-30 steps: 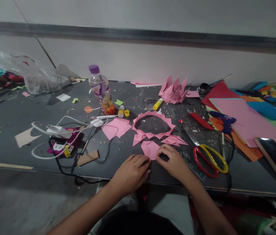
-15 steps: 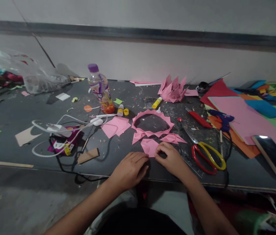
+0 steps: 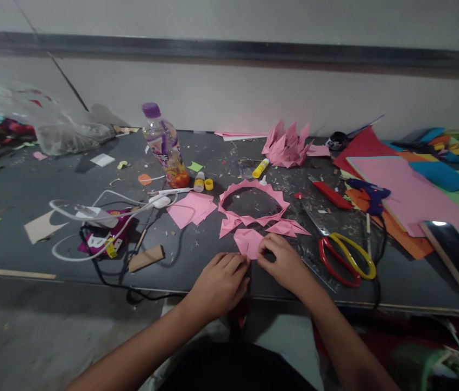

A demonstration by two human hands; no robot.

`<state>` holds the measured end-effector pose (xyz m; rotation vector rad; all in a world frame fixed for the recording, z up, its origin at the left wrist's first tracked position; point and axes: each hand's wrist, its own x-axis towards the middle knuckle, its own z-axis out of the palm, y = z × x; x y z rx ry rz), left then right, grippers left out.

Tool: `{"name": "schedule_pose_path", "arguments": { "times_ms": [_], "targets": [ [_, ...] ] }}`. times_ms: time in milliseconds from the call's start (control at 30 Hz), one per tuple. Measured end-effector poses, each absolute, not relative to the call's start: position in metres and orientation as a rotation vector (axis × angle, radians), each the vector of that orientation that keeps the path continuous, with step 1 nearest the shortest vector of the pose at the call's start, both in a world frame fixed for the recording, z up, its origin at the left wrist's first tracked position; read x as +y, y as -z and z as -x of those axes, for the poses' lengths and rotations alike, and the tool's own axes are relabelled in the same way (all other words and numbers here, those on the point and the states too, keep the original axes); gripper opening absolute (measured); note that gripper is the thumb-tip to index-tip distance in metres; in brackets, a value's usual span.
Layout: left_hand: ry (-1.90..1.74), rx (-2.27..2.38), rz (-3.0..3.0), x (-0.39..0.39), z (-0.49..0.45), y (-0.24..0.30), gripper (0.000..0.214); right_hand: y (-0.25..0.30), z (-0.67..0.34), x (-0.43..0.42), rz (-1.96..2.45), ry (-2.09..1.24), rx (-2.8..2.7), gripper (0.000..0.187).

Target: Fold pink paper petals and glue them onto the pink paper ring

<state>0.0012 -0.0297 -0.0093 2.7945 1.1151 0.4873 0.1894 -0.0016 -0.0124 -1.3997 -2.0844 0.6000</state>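
Observation:
A small folded piece of pink paper [image 3: 249, 240] lies at the table's front edge between my hands. My left hand [image 3: 221, 281] is closed at its lower left edge, with the fingertips pressed together there. My right hand [image 3: 281, 262] pinches its right edge between thumb and forefinger. Just beyond lie two folded pink paper pieces [image 3: 290, 228], touching or close to a pink paper ring [image 3: 229, 191] with a pointed rim. A stack of pink paper squares [image 3: 192, 208] rests left of the ring. Behind, a spiky pink paper flower [image 3: 286, 146] stands near the wall.
Scissors [image 3: 345, 255] with red and yellow handles and a glue gun [image 3: 370, 195] lie right, beside coloured sheets [image 3: 400, 190] and a phone [image 3: 457, 255]. Left are a bottle [image 3: 166, 146], white cable [image 3: 60, 203] and cardboard strip [image 3: 146, 259]. A glue stick [image 3: 261, 168] lies behind the ring.
My left hand has moved slightly toward the pink paper, and its fingers have drawn closer together. My right hand keeps its pinch. The view has shifted a little.

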Motion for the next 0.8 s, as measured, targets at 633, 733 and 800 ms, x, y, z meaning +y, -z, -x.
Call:
{"name": "schedule_pose_path", "arguments": {
  "times_ms": [633, 733, 800],
  "targets": [
    [-0.422, 1.126, -2.692, -0.029, -0.005, 0.003, 0.037, 0.013, -0.202, 0.0, 1.373, -0.8, -2.014, 0.009],
    [-0.375, 1.057, -2.713, -0.023, 0.001, -0.002, 0.035, 0.011, -0.209, 0.004, 1.344, -0.883, -2.037, 0.012],
    [-0.344, 1.015, -2.721, -0.02, 0.005, -0.006, 0.034, 0.009, -0.212, 0.006, 1.327, -0.916, -2.051, 0.012]
  ]
}}
